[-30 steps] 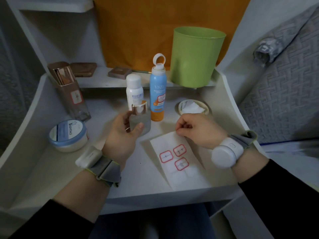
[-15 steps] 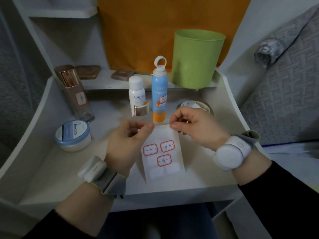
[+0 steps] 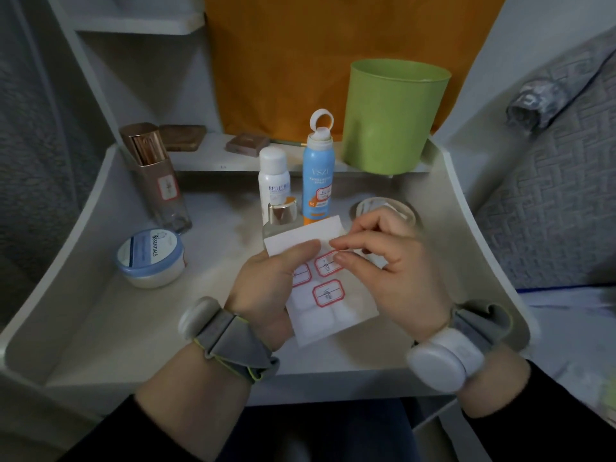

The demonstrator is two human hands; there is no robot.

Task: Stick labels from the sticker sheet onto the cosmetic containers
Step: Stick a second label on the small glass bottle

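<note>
My left hand (image 3: pixel 270 285) holds the white sticker sheet (image 3: pixel 325 305) lifted over the table, thumb on its upper left part. Three red-bordered labels remain on the sheet. My right hand (image 3: pixel 390 261) has its thumb and forefinger pinched at the top edge of the upper right label (image 3: pixel 328 265). Behind the sheet stand a small clear bottle with a gold cap (image 3: pixel 281 215), a white bottle (image 3: pixel 274 181) and a blue-and-orange spray can (image 3: pixel 318 175) that bears a label. A tall gold-capped bottle (image 3: pixel 156 181) at the left also bears one. A blue-lidded cream jar (image 3: pixel 150 256) sits at the left.
A green tub (image 3: pixel 393 118) stands at the back right on a raised ledge. A small round dish (image 3: pixel 383 208) with a white paper sits behind my right hand. Two brown compacts (image 3: pixel 181 136) lie on the back ledge. The white table (image 3: pixel 133 328) has raised curved side walls.
My left hand let go of the small gold-capped bottle and took the sticker sheet. The sheet rose off the table, and my right fingers moved onto the upper right label.
</note>
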